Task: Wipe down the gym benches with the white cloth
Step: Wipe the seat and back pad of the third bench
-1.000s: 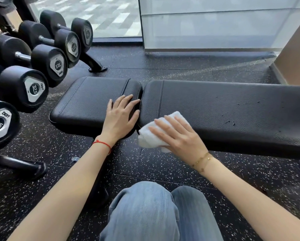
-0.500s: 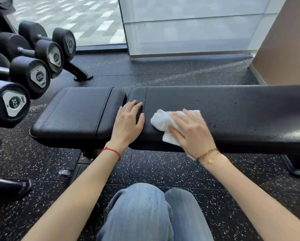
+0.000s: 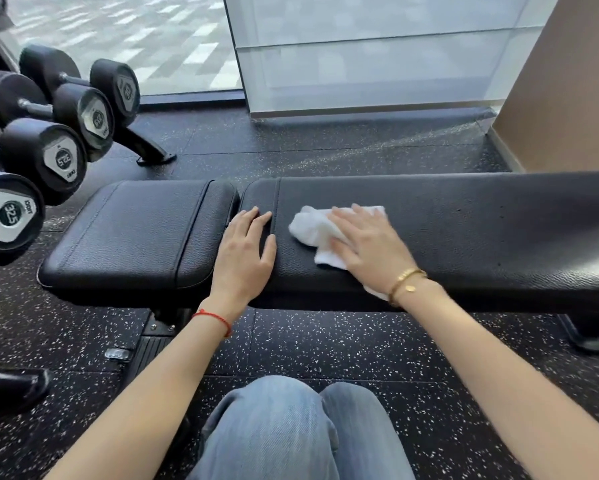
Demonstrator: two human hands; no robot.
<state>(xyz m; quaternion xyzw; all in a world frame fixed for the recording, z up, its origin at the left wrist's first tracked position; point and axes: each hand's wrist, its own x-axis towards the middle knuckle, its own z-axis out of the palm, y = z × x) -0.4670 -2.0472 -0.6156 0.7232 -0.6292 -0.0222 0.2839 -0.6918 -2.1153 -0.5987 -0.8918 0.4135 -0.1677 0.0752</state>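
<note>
A black padded gym bench [image 3: 481,223] runs across the view, with a short seat pad [image 3: 135,230] on the left and a long back pad on the right. The white cloth [image 3: 313,228] lies crumpled on the long pad near its left end. My right hand [image 3: 367,244] presses flat on the cloth, fingers spread, covering its right part. My left hand [image 3: 248,252] rests flat across the gap between the two pads, holding nothing.
A rack of black dumbbells [image 3: 52,157] stands at the left, close to the seat pad's end. Speckled rubber floor [image 3: 326,341] lies under and around the bench. A glass wall [image 3: 360,57] is behind, a beige wall [image 3: 568,91] at right. My jeans-clad knees [image 3: 291,431] are below.
My right hand has slid the cloth from the bench's near edge up onto the top of the long pad and to the right. My left hand stays at the gap.
</note>
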